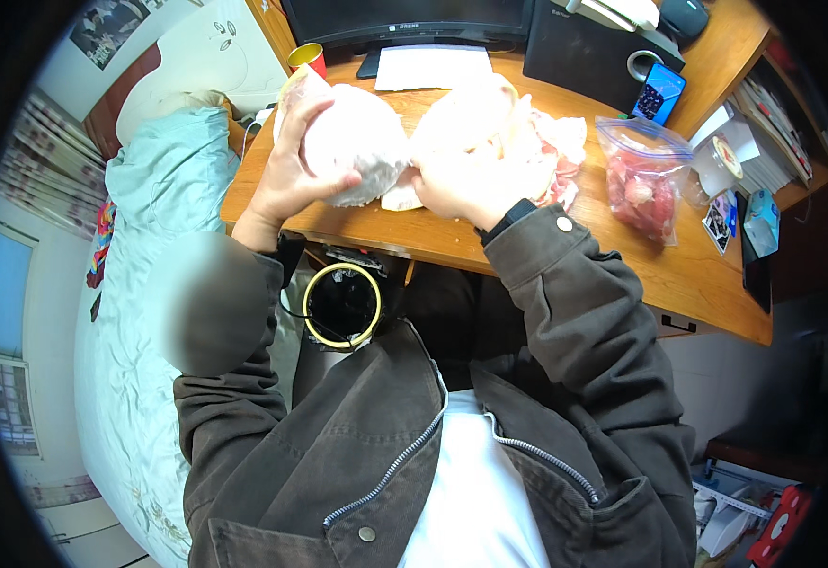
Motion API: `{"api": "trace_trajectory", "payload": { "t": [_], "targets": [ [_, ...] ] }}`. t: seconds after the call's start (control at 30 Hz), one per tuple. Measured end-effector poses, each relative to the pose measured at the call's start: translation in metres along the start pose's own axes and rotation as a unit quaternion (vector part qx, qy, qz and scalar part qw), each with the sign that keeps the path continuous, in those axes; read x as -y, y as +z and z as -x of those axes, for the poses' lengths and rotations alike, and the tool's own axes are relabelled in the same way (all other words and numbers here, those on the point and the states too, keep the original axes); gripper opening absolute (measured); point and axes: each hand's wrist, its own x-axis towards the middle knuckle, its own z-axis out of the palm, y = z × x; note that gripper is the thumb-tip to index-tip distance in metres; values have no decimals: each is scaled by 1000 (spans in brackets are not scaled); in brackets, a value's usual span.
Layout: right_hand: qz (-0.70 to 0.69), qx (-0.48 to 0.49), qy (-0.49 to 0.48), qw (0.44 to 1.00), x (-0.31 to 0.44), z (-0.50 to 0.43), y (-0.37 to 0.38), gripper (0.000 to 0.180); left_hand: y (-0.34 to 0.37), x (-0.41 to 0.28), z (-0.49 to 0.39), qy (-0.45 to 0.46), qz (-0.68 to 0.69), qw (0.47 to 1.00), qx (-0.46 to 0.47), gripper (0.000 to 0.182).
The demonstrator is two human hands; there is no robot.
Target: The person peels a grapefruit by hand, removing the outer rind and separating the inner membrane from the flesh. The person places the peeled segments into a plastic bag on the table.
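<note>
My left hand [289,167] grips a large round fruit [357,153] covered in white pith, which looks like a peeled pomelo. Behind the fingers, a piece of yellowish rind [304,82] sticks up at the fruit's far left. The fingertips of my right hand [449,184] are closed at the fruit's right side, by a pale piece of pith [401,197]; glare hides what exactly they pinch. Just beyond that hand lies a heap of pale rind [467,117] and pinkish membrane scraps [566,160], partly washed out by light.
On the wooden desk [669,280], a zip bag [644,181] holds pink-red fruit flesh, with a clear plastic jar [719,163] beside it. A phone [659,94] leans near a black speaker [584,64]. Below the front edge stands a yellow-rimmed bin [378,302]. A red cup [309,60] sits at back left.
</note>
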Motion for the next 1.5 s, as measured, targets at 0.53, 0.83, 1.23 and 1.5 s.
{"api": "trace_trajectory", "payload": {
  "t": [0.53, 0.83, 1.23, 1.5],
  "targets": [
    [-243, -155, -52, 956, 43, -14, 7, 112, -14, -37, -67, -355, 173, 909, 131, 60],
    [-258, -316, -29, 913, 3, -36, 4, 44, 35, -25, -38, -222, 177, 959, -10, 70],
    [-285, -345, -47, 893, -11, -49, 15, 42, 71, 8, -9, -37, -344, 926, 151, 66],
    [-602, -135, 134, 776, -30, -54, 11, 36, 74, 4, -7, -78, -294, 944, 125, 67]
  ]
}}
